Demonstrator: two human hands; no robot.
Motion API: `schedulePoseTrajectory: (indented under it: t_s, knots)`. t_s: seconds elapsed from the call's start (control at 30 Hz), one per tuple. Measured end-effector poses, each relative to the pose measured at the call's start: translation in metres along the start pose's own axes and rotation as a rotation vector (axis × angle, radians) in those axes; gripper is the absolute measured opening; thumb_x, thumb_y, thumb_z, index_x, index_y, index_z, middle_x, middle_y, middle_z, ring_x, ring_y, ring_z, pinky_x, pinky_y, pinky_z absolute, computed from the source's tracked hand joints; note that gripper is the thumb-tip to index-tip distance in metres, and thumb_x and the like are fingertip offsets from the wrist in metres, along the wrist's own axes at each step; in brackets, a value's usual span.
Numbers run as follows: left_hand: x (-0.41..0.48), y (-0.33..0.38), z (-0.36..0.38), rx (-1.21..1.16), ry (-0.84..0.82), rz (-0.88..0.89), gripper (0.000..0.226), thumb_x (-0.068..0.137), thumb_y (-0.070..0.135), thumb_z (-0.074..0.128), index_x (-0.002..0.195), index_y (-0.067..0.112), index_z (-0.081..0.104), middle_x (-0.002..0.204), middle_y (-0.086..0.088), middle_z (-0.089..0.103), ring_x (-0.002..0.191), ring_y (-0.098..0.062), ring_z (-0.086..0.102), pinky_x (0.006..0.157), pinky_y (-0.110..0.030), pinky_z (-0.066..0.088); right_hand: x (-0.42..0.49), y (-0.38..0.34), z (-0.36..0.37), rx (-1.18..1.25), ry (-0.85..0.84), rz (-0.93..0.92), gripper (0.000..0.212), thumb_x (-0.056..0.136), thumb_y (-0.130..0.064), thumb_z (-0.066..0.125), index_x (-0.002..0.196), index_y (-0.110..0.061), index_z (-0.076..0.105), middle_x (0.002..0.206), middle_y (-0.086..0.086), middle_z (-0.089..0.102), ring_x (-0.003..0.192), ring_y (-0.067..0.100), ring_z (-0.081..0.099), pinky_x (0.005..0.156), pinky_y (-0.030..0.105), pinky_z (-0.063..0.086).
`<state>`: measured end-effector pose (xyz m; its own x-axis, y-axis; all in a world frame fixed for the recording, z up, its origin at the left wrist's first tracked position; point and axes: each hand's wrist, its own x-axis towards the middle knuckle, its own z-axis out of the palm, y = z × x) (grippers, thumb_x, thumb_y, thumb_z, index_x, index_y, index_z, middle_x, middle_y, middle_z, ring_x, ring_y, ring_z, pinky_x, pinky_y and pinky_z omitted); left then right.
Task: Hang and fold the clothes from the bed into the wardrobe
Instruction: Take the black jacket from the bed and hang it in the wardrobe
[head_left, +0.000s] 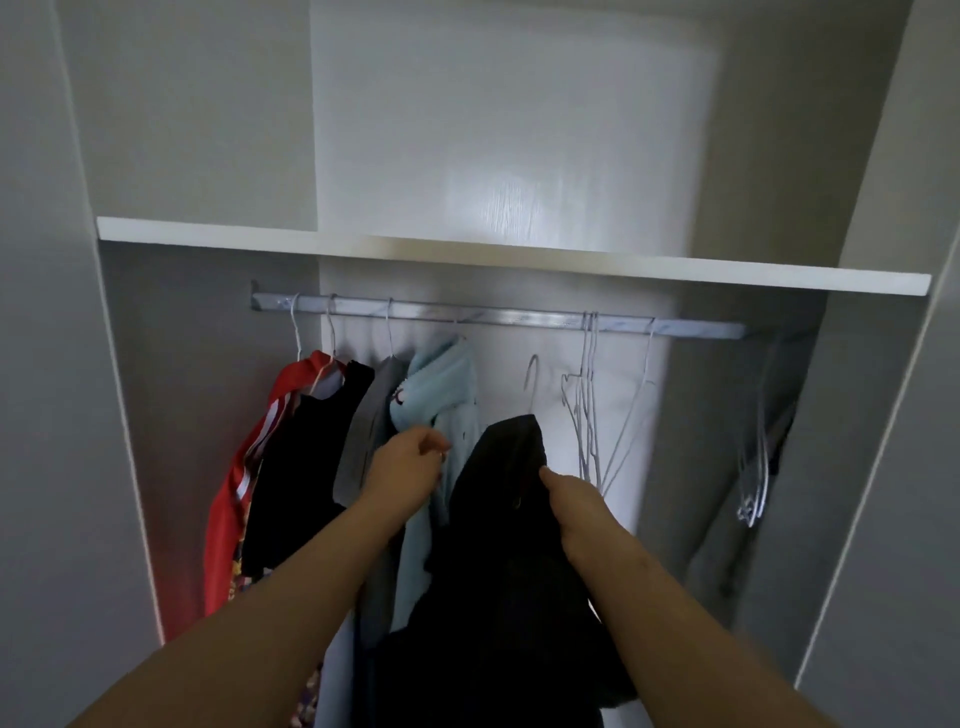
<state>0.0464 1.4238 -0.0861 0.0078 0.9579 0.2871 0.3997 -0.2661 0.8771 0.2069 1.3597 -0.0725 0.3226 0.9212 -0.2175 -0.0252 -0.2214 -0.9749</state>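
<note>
Right hand (571, 499) grips black garment (493, 571) on its hanger (531, 402), hook just under the rail (519, 318), while left hand (410, 462) curls at the blue top (452, 374), grip unclear, likely clearing a gap.

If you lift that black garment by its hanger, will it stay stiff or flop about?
Probably floppy: the black garment sags in folds below the right hand. Likely to swing, since its hanger hook is not on the rail.
</note>
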Motion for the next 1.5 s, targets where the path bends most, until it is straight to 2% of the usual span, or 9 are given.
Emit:
schedulePoseTrajectory:
  t_s: [0.1,0.23,0.33,0.5,0.63,0.73,0.9,1.33,1.5]
  knots:
    - [0.041,0.004,0.002,0.066,-0.048,0.066,0.028,0.088,0.000,0.042,0.083,0.019,0.062,0.103,-0.006,0.066,0.088,-0.021,0.063,0.081,-0.026,0.048,0.031,-0.029,0.011,-0.132,0.070,-0.107,0.024,0.101,-0.021,0.037,0.092,-0.003,0.051,0.078,0.009,0.052,0.060,0.012,0.044,0.035,0.011,0.036]
    - [0.092,0.009,0.006,0.178,-0.055,0.181,0.027,0.090,0.005,0.046,0.102,0.014,0.068,0.107,0.004,0.065,0.102,-0.017,0.059,0.079,-0.018,0.040,0.071,-0.064,0.022,-0.209,0.139,-0.199,0.029,0.099,-0.024,0.039,0.078,-0.006,0.048,0.070,0.003,0.048,0.059,0.012,0.045,0.048,0.021,0.033]
    - [0.117,0.010,0.012,0.304,-0.114,0.270,0.025,0.090,0.011,0.049,0.109,0.012,0.065,0.107,-0.005,0.067,0.102,-0.021,0.060,0.080,-0.024,0.043,0.094,-0.081,0.027,-0.248,0.175,-0.257,0.032,0.098,-0.024,0.040,0.072,-0.008,0.046,0.068,0.004,0.047,0.058,0.013,0.044,0.049,0.024,0.033]
    - [0.149,0.000,0.022,0.417,-0.154,0.337,0.015,0.086,0.005,0.047,0.089,0.002,0.062,0.096,-0.016,0.066,0.091,-0.028,0.061,0.071,-0.032,0.042,0.132,-0.095,0.036,-0.323,0.215,-0.323,0.033,0.098,-0.024,0.042,0.067,-0.012,0.044,0.066,0.001,0.047,0.056,0.010,0.044,0.044,0.019,0.030]
    - [0.166,-0.012,0.024,0.454,-0.153,0.347,0.012,0.083,0.003,0.051,0.081,0.000,0.062,0.094,-0.017,0.064,0.089,-0.026,0.060,0.062,-0.026,0.029,0.163,-0.093,0.047,-0.352,0.229,-0.330,0.035,0.097,-0.023,0.043,0.064,-0.011,0.039,0.063,0.002,0.041,0.055,0.011,0.039,0.044,0.021,0.030]
    - [0.173,-0.023,0.026,0.472,-0.149,0.343,0.017,0.081,0.002,0.052,0.090,0.002,0.067,0.106,-0.017,0.061,0.099,-0.027,0.058,0.073,-0.027,0.036,0.184,-0.078,0.051,-0.428,0.234,-0.313,0.031,0.097,-0.024,0.043,0.070,-0.007,0.043,0.065,0.003,0.041,0.056,0.012,0.038,0.050,0.025,0.030]
    - [0.177,-0.038,0.034,0.370,-0.160,0.250,0.025,0.084,0.005,0.055,0.104,0.012,0.068,0.121,-0.012,0.055,0.109,-0.025,0.055,0.091,-0.027,0.042,0.204,-0.051,0.057,-0.483,0.245,-0.338,0.027,0.097,-0.023,0.042,0.079,-0.004,0.049,0.071,0.006,0.047,0.059,0.011,0.040,0.049,0.021,0.029]
    - [0.151,-0.059,0.059,0.059,-0.155,0.068,0.016,0.083,0.005,0.060,0.079,0.021,0.059,0.079,0.004,0.059,0.074,-0.008,0.055,0.067,-0.017,0.042,0.204,-0.004,0.069,-0.380,0.352,-0.373,0.027,0.099,-0.024,0.040,0.098,-0.001,0.054,0.084,0.005,0.052,0.080,0.019,0.050,0.071,0.026,0.033]
    - [0.116,-0.062,0.058,-0.046,-0.177,-0.049,0.018,0.087,0.009,0.057,0.077,0.024,0.057,0.077,0.011,0.057,0.074,-0.004,0.053,0.066,-0.015,0.042,0.176,0.023,0.068,-0.356,0.358,-0.294,0.028,0.099,-0.017,0.036,0.074,-0.006,0.043,0.067,0.002,0.043,0.071,0.020,0.044,0.059,0.025,0.033]
